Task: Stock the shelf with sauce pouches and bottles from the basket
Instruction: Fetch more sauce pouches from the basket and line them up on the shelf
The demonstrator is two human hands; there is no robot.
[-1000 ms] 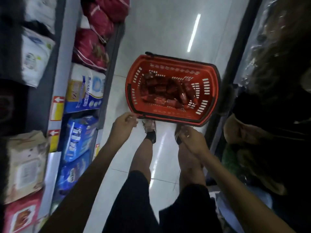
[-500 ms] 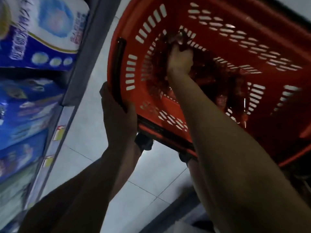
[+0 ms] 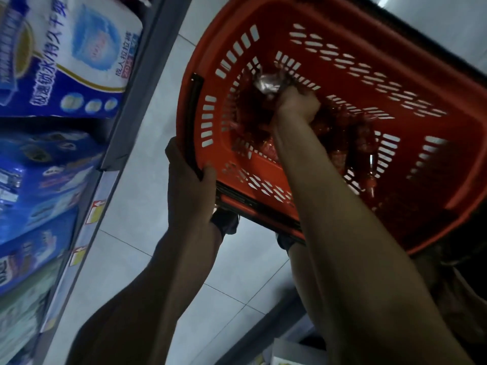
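Note:
A red plastic basket [image 3: 355, 40] sits on the floor in front of me, with several red sauce pouches and bottles [image 3: 361, 143] lying in its bottom. My left hand [image 3: 188, 188] grips the basket's near left corner, its fingers curled round the rim by the black handle. My right hand [image 3: 296, 105] is deep inside the basket and holds a shiny silver-backed pouch [image 3: 268, 83], lifted a little above the pile. My right forearm hides part of the contents.
On the left stands a shelf unit [image 3: 131, 106] stacked with blue and white packs [image 3: 66, 56], with price tags [image 3: 96, 210] on its edges. Pale floor tiles [image 3: 147, 259] lie below. My feet [image 3: 226, 222] show under the basket's near edge.
I have bent down close to the basket. My left hand took hold of its rim and my right hand reached in and closed on a pouch, now raised slightly.

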